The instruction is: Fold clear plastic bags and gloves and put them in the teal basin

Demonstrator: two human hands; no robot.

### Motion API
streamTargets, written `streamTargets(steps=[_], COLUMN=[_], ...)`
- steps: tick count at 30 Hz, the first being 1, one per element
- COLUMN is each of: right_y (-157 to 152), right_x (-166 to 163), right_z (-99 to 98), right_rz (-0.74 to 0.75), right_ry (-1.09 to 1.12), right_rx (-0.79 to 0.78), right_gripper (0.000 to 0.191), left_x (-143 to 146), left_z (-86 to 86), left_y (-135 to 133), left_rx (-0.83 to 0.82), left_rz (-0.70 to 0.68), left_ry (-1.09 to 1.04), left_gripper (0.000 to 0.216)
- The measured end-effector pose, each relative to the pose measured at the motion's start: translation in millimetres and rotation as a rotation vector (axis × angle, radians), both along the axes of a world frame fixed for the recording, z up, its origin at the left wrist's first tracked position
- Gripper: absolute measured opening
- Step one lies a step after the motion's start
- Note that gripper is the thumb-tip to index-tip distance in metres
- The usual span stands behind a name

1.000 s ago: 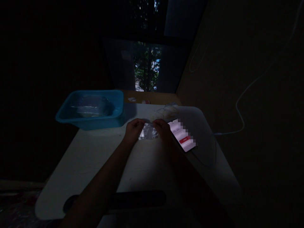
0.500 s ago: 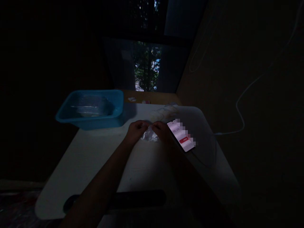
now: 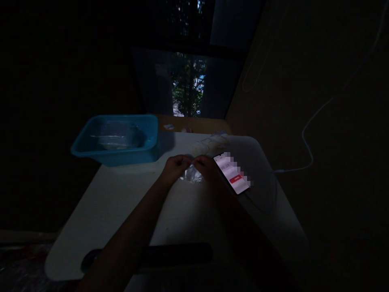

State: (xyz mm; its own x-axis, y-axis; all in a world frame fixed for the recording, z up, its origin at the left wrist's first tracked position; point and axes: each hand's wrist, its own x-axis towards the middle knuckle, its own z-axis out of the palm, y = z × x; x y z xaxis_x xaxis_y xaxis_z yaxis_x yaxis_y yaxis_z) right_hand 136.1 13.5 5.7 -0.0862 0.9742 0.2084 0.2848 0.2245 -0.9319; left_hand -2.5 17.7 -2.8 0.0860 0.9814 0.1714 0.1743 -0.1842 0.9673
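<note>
The room is very dim. Both my hands meet over the middle of a white table (image 3: pixel 121 211). My left hand (image 3: pixel 174 167) and my right hand (image 3: pixel 206 166) each pinch the top edge of a small clear plastic bag (image 3: pixel 192 174), which hangs crumpled between them just above the tabletop. The fingers of both hands are closed on it, nearly touching each other. My forearms run back toward the near edge of the table.
A blue plastic basin (image 3: pixel 117 140) holding clear plastic stands at the table's back left. A lit phone (image 3: pixel 232 173) lies right of my hands. A pale heap of bags (image 3: pixel 212 142) lies behind. A white cable (image 3: pixel 306 138) hangs on the right wall. A dark bar (image 3: pixel 170 255) lies near the front edge.
My hands have drawn closer together, and the plastic bag between them has gone from spread fairly flat to bunched and narrower.
</note>
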Motion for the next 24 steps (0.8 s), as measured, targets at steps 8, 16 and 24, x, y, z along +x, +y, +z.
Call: streamTargets(steps=[8, 16, 24], right_y=[0.8, -0.3, 0.7], right_x=[-1.1, -1.4, 1.3], right_z=[-1.8, 2.5, 0.2], right_rz=[-0.026, -0.043, -0.092], right_ry=[0.015, 0.009, 0.014], right_rx=[0.009, -0.023, 0.005], right_gripper=[0.007, 0.007, 0.009], left_x=[1.3, 0.4, 1.6], left_z=[5.2, 5.1, 3.4], left_y=[-2.9, -1.5, -0.5], left_rx=[-0.025, 0.008, -0.007], left_rz=[0.041, 0.115, 0.179], left_ry=[-0.038, -0.063, -0.12], left_gripper=[0.015, 0.012, 0.011])
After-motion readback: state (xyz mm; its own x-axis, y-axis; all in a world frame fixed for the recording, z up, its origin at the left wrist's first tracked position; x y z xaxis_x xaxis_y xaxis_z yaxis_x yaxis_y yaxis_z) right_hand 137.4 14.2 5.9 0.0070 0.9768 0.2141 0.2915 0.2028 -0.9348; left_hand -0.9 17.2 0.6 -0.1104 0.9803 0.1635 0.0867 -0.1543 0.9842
